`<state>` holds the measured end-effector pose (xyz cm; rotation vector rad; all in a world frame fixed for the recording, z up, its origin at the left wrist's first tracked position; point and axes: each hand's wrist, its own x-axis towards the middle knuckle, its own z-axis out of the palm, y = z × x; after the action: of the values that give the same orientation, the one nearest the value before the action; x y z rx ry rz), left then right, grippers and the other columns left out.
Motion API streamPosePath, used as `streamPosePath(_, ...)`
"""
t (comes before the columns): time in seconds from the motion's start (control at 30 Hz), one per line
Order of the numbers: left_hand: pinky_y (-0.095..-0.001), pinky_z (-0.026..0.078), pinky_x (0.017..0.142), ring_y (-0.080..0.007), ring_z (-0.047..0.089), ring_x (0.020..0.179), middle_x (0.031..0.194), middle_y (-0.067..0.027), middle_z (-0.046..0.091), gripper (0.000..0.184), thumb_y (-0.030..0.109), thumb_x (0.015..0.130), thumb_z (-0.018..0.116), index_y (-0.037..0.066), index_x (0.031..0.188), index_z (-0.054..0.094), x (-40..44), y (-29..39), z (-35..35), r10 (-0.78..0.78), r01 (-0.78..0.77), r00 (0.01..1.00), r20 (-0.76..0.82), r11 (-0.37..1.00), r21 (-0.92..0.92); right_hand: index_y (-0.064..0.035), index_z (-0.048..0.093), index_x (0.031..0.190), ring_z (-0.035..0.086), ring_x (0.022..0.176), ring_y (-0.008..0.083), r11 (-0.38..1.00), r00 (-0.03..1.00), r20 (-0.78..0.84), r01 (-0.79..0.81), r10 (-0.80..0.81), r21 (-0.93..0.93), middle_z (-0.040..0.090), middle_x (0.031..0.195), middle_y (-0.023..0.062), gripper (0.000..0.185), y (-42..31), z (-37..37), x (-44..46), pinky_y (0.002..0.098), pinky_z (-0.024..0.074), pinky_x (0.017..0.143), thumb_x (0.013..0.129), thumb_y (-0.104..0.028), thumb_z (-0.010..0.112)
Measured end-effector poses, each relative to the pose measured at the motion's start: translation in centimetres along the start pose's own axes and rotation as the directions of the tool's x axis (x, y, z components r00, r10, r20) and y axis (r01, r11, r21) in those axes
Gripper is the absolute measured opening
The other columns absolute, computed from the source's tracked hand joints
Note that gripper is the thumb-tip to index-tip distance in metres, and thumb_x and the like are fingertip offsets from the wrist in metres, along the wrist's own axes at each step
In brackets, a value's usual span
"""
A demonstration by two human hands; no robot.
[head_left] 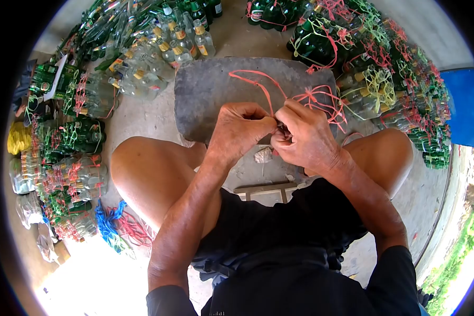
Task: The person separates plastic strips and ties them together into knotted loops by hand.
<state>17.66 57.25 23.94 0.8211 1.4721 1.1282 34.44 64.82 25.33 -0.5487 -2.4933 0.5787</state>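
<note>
Both hands meet in front of me, over the near edge of a dark grey slab (205, 89). My left hand (241, 126) pinches a length of red plastic string (258, 79), which loops up and away across the slab. Close against it, my right hand (304, 129) has its fingers curled around the string as well. The exact spot where the fingers meet is hidden, so a knot there cannot be made out. A tangle of red string (321, 102) lies on the slab's right side, just beyond my right hand.
Loose clear bottles (147, 79) and green bottles (197, 13) lie and stand at the back left. Bundles of tied bottles are stacked on the left (71, 134) and right (374, 89). Blue string (108, 224) lies on the floor beside my left knee (142, 163).
</note>
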Motion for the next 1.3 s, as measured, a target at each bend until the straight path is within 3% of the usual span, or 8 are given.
streamPosePath(0.27, -0.0229, 0.043, 0.057, -0.0044, 0.055, 0.065, 0.071, -0.0004, 0.068, 0.006, 0.005, 0.079, 0.072, 0.0, 0.081, 0.076, -0.1, -0.7, 0.1, -0.024, 0.029, 0.999, 0.039, 0.991, -0.132, -0.0023, 0.053, 0.081, 0.058, 0.059, 0.0323, 0.989, 0.998, -0.011, -0.062, 0.064, 0.132, 0.053, 0.075, 0.0108, 0.02, 0.4, 0.2, -0.6, 0.0417, 0.0468, 0.052, 0.07, 0.002, 0.069)
streamPosePath(0.47, -0.0234, 0.044, 0.057, -0.0035, 0.055, 0.066, 0.07, -0.0005, 0.069, 0.008, 0.007, 0.08, 0.072, 0.0, 0.082, 0.076, -0.3, -0.4, 0.5, 0.077, -0.07, 0.997, -0.027, 0.977, 0.202, -0.0019, 0.053, 0.078, 0.058, 0.059, 0.0331, 0.995, 0.997, 0.051, -0.065, 0.061, 0.077, 0.052, 0.075, 0.0113, 0.019, 0.8, 0.4, -0.7, 0.0428, 0.047, 0.053, 0.07, 0.0, 0.07)
streamPosePath(0.67, -0.0238, 0.044, 0.058, -0.0042, 0.056, 0.066, 0.071, -0.0019, 0.07, 0.009, 0.007, 0.079, 0.072, -0.001, 0.083, 0.076, -0.2, -0.3, 0.4, 0.134, -0.113, 0.99, -0.045, 0.942, 0.316, -0.0024, 0.053, 0.076, 0.057, 0.059, 0.0328, 0.997, 0.999, 0.032, -0.038, 0.036, 0.073, 0.052, 0.074, 0.0106, 0.019, 0.6, 0.8, -0.5, 0.0421, 0.0462, 0.052, 0.069, -0.001, 0.071)
streamPosePath(1.03, -0.0236, 0.047, 0.062, -0.0051, 0.059, 0.069, 0.073, -0.0009, 0.07, 0.007, 0.005, 0.081, 0.071, 0.0, 0.082, 0.076, 0.1, -1.1, 0.4, -0.01, 0.01, 1.0, -0.024, 1.0, 0.001, -0.0028, 0.056, 0.076, 0.056, 0.056, 0.0293, 0.994, 0.996, -0.023, -0.085, 0.087, 0.076, 0.052, 0.072, 0.0097, 0.016, 0.4, 0.8, -0.7, 0.0399, 0.0446, 0.049, 0.07, 0.002, 0.07)
streamPosePath(1.17, -0.0223, 0.046, 0.062, -0.0045, 0.058, 0.068, 0.071, 0.0011, 0.067, 0.006, 0.005, 0.081, 0.072, 0.0, 0.083, 0.076, 0.0, -0.6, -0.8, -0.082, 0.078, 0.995, -0.058, 0.995, -0.062, -0.0031, 0.058, 0.08, 0.06, 0.058, 0.0219, 0.964, 0.983, -0.065, -0.152, 0.169, 0.217, 0.056, 0.075, 0.0081, 0.019, 0.3, -0.2, -0.8, 0.0332, 0.0477, 0.051, 0.071, 0.006, 0.072)
streamPosePath(1.27, -0.0219, 0.047, 0.063, -0.0041, 0.058, 0.07, 0.073, 0.002, 0.065, 0.006, 0.004, 0.083, 0.071, 0.0, 0.085, 0.075, -0.9, 0.0, 0.1, -0.078, 0.072, 0.992, -0.097, 0.995, -0.068, -0.0033, 0.06, 0.083, 0.064, 0.061, 0.0164, 0.943, 0.976, -0.066, -0.182, 0.208, 0.279, 0.059, 0.078, 0.0065, 0.02, 1.1, -0.5, -0.9, 0.0279, 0.0525, 0.055, 0.074, 0.007, 0.073)
streamPosePath(1.3, -0.0219, 0.048, 0.063, -0.0041, 0.059, 0.071, 0.074, 0.0016, 0.066, 0.006, 0.004, 0.084, 0.071, -0.001, 0.086, 0.075, -1.0, 0.2, 0.3, -0.004, 0.001, 0.996, -0.089, 0.999, -0.035, -0.0033, 0.06, 0.084, 0.064, 0.062, 0.0164, 0.947, 0.977, -0.071, -0.177, 0.202, 0.268, 0.059, 0.078, 0.0065, 0.019, 1.0, -0.8, -0.8, 0.0282, 0.0529, 0.055, 0.074, 0.007, 0.073)
